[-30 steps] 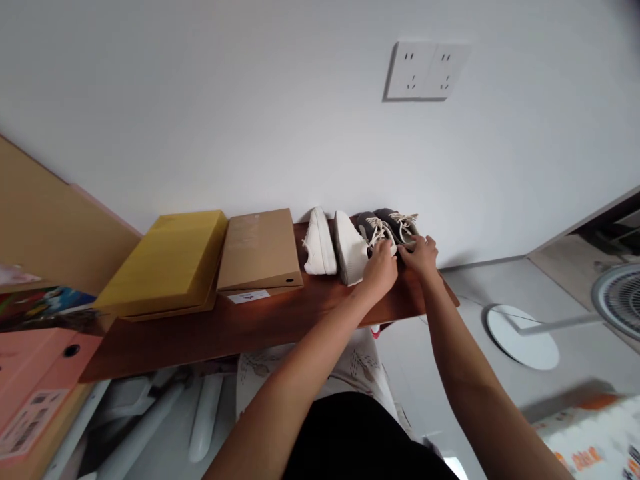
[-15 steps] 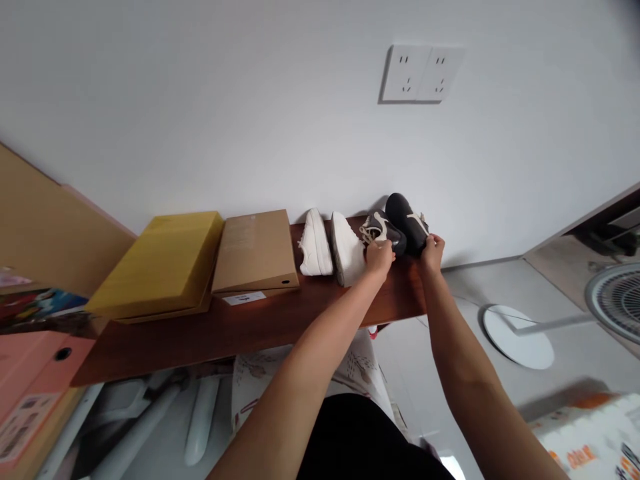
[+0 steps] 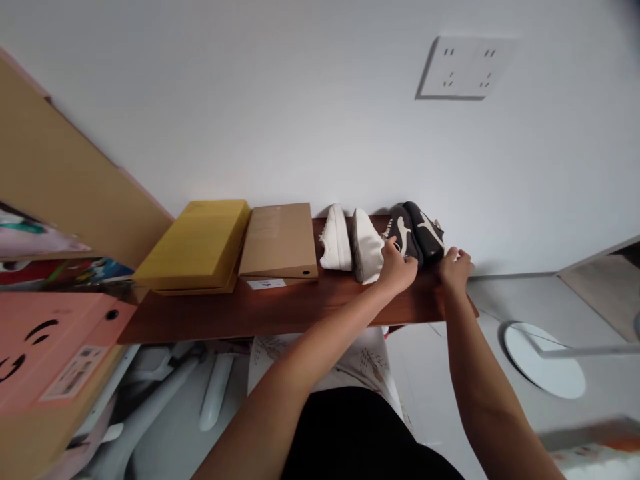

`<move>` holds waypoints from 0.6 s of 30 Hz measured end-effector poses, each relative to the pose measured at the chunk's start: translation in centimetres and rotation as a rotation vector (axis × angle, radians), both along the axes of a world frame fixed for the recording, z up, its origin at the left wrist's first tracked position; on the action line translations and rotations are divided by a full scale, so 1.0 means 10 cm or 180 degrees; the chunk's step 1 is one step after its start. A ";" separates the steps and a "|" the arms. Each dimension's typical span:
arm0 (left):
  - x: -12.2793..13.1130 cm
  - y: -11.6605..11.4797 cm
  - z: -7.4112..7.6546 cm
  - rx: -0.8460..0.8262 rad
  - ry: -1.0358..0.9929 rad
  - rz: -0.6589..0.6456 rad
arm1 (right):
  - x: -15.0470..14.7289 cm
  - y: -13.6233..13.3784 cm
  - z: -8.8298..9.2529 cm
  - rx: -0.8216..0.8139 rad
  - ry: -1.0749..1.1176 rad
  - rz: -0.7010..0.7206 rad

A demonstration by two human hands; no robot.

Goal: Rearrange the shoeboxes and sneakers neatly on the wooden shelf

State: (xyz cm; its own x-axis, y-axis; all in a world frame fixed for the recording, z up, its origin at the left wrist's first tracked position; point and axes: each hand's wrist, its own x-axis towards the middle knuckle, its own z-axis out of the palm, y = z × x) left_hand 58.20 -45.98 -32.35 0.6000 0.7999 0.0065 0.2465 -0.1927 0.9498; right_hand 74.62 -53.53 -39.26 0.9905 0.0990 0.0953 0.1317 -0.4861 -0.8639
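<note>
Two dark sneakers with cream trim stand side by side at the right end of a reddish-brown wooden shelf. My left hand is at the near end of the left dark sneaker, thumb and fingers apart; whether it touches the shoe I cannot tell. Just off the near end of the right dark sneaker is my right hand, its fingers loosely spread and holding nothing. Left of the dark pair sit a white sneaker, partly behind my left hand, and another white sneaker lying on its side.
A brown cardboard box and a yellow box lie on the shelf further left. Pink boxes are stacked at lower left. The wall behind carries a socket plate. A round white base stands on the floor at right.
The dark sneakers, tilted and held before, now stand upright side by side on the shelf. My right hand has let go and moved slightly away. The view has shifted left.
</note>
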 end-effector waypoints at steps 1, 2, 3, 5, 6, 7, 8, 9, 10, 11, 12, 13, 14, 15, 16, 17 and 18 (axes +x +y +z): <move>-0.16 0.01 0.02 0.0021 -0.0103 -0.0047 | -0.05 -0.03 0.01 0.0035 -0.0073 -0.0018; -0.34 0.02 0.04 -0.0030 -0.0236 -0.0093 | -0.11 -0.06 0.02 0.0080 -0.0155 -0.0017; -0.52 0.03 0.05 -0.0116 -0.0366 -0.0149 | -0.18 -0.07 0.04 0.0147 -0.0255 -0.0008; -0.87 0.08 0.06 -0.0273 -0.0525 -0.0254 | -0.31 -0.08 0.11 0.0332 -0.0495 0.0055; -1.04 0.10 0.06 -0.0343 -0.0569 -0.0278 | -0.37 -0.07 0.15 0.0435 -0.0621 0.0083; -1.20 0.13 0.07 -0.0397 -0.0587 -0.0287 | -0.44 -0.05 0.19 0.0529 -0.0740 0.0112; -1.35 0.16 0.08 -0.0420 -0.0588 -0.0270 | -0.50 -0.02 0.23 0.0604 -0.0845 0.0143; -1.49 0.19 0.09 -0.0407 -0.0576 -0.0228 | -0.57 0.02 0.28 0.0654 -0.0932 0.0189; -1.62 0.22 0.10 -0.0358 -0.0555 -0.0171 | -0.65 0.06 0.33 0.0690 -0.0998 0.0257; -1.74 0.25 0.11 -0.0280 -0.0527 -0.0121 | -0.75 0.11 0.37 0.0718 -0.1046 0.0352; -1.86 0.29 0.12 -0.0169 -0.0499 -0.0081 | -0.86 0.17 0.41 0.0748 -0.1080 0.0473; -1.97 0.33 0.13 -0.0005 -0.0471 -0.0015 | -0.99 0.22 0.45 0.0775 -0.1104 0.0626; -2.08 0.37 0.13 0.0232 -0.0428 0.0077 | -1.13 0.28 0.49 0.0792 -0.1123 0.0810; -2.18 0.43 0.12 0.0541 -0.0354 0.0203 | -1.30 0.34 0.51 0.0792 -0.1139 0.1028; -2.28 0.50 0.10 0.0902 -0.0248 0.0392 | -1.47 0.40 0.53 0.0768 -0.1148 0.1284; -2.37 0.58 0.07 0.1269 -0.0112 0.0649 | -1.66 0.46 0.54 0.0715 -0.1152 0.1583; -2.44 0.67 0.03 0.1590 0.0040 0.0962 | -1.84 0.52 0.54 0.0655 -0.1144 0.1896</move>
State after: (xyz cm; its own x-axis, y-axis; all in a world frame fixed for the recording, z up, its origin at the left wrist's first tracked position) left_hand 33.77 -39.25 -32.08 0.3482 0.8374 0.4214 0.3708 -0.5359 0.7585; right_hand 56.22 -48.36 -33.87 0.6780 0.5571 0.4796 0.6166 -0.0756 -0.7837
